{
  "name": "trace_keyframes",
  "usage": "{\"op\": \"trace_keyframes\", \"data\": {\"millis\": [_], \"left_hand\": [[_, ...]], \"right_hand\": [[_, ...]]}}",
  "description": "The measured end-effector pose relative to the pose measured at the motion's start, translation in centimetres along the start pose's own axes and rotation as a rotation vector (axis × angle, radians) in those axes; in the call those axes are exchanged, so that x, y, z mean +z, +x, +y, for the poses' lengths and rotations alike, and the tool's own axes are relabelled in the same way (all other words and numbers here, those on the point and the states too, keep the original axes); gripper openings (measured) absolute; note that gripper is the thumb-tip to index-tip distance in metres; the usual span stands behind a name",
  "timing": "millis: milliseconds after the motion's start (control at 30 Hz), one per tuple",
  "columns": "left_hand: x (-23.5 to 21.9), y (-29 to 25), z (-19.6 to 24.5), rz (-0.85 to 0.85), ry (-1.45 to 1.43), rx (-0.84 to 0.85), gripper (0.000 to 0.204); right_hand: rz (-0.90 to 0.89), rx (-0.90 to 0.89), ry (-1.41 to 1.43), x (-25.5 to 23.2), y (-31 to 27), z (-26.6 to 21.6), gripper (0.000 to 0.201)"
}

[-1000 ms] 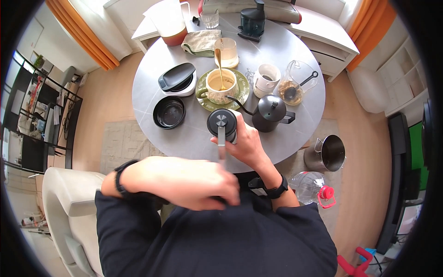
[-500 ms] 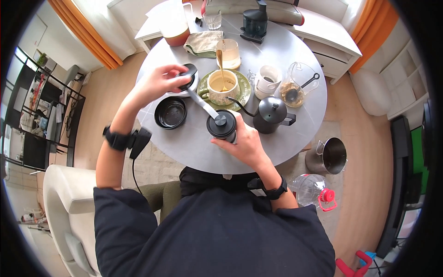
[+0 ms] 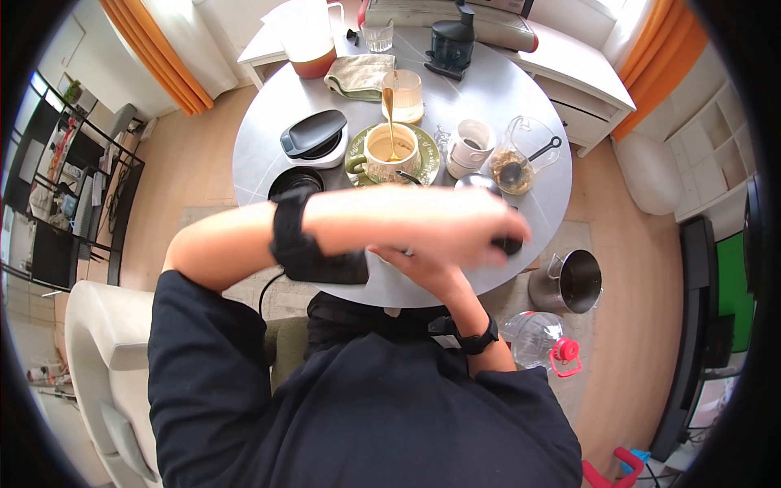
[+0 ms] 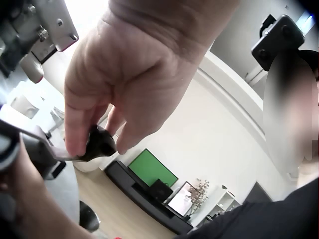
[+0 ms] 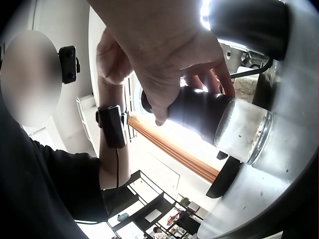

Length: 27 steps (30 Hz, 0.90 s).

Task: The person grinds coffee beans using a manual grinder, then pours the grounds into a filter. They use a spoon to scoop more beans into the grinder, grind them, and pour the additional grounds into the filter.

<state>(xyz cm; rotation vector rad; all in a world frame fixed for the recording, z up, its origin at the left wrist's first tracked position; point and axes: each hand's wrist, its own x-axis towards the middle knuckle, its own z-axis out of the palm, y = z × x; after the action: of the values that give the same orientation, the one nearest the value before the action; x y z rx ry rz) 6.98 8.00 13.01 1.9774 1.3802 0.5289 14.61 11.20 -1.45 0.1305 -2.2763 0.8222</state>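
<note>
My left hand [image 3: 443, 224] pinches the black knob [image 4: 102, 143] at the end of the crank of a manual coffee grinder. In the head view that hand is blurred, and its forearm crosses over the grinder, hiding most of it. Curled round the dark body [image 5: 199, 112] of the grinder is my right hand [image 5: 179, 64]. Below the body sits a clear glass jar [image 5: 244, 130] with a few grounds in it, close over the table [image 5: 269, 189]. A black gooseneck kettle [image 3: 478, 182] stands just beyond the hands, partly covered by the left one.
A cream mug [image 3: 378, 167] with a gold spoon stands on a green plate [image 3: 431, 145]. Left of it are a scale [image 3: 332, 160] bearing a dark dish and a black round bowl [image 3: 297, 179]. A white cup [image 3: 472, 142] and a glass pitcher [image 3: 533, 138] with a scoop stand right.
The left hand has swung the crank round: first close to the body, then out to the far left by the scale, now over to the right. The right hand keeps its grip on the grinder.
</note>
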Motion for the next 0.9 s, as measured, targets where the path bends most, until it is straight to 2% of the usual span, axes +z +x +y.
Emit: {"op": "trace_keyframes", "data": {"millis": [67, 133, 200, 267, 333, 400, 467, 533, 667, 733, 867, 900], "left_hand": [[1.3, -2.0, 1.6, -0.196, -0.082, 0.043, 0.039], [1.7, -5.2, 2.4, -0.319, -0.189, 0.151, 0.033], [1.2, -8.6, 2.8, -0.425, -0.234, 0.017, 0.031], [0.5, -12.1, 1.9, -0.407, -0.295, -0.017, 0.027], [-0.7, -15.0, 1.3, -0.340, -0.380, -0.221, 0.023], [-1.6, -17.7, -0.6, -0.194, -0.380, -0.309, 0.025], [-2.8, -19.5, -2.7, -0.035, -0.479, -0.532, 0.025], [-4.7, -19.3, -3.7, 0.163, -0.520, -0.650, 0.027], [-6.5, -16.6, -8.0, 0.585, -0.409, -0.666, 0.039], [-7.0, -13.2, -9.1, 0.614, -0.486, -0.626, 0.048], [-7.2, -5.9, -10.2, 0.449, -0.262, -0.487, 0.059], [-7.0, -4.4, -8.8, 0.395, -0.220, -0.449, 0.060]], "right_hand": [[0.031, 0.170, -0.028, -1.7, 0.0, -2.0, 0.067], [0.007, 0.329, 0.059, -0.5, 0.2, -1.0, 0.068], [0.015, 0.311, 0.033, -0.5, 0.4, -0.9, 0.067], [0.012, 0.328, 0.054, -0.5, 0.5, -0.9, 0.066], [0.024, 0.279, 0.030, -0.7, 0.7, -1.0, 0.067], [0.038, 0.277, 0.042, -0.6, 0.6, -1.1, 0.067], [0.041, 0.281, 0.045, -0.6, 0.6, -1.1, 0.067], [0.032, 0.291, 0.040, -0.6, 0.6, -1.1, 0.066], [0.036, 0.300, 0.041, -0.6, 0.4, -1.1, 0.067], [0.036, 0.315, 0.050, -0.4, 0.2, -1.0, 0.068], [0.042, 0.305, 0.033, -0.4, 0.2, -0.9, 0.069], [0.039, 0.307, 0.039, -0.4, 0.2, -0.9, 0.070]]}}
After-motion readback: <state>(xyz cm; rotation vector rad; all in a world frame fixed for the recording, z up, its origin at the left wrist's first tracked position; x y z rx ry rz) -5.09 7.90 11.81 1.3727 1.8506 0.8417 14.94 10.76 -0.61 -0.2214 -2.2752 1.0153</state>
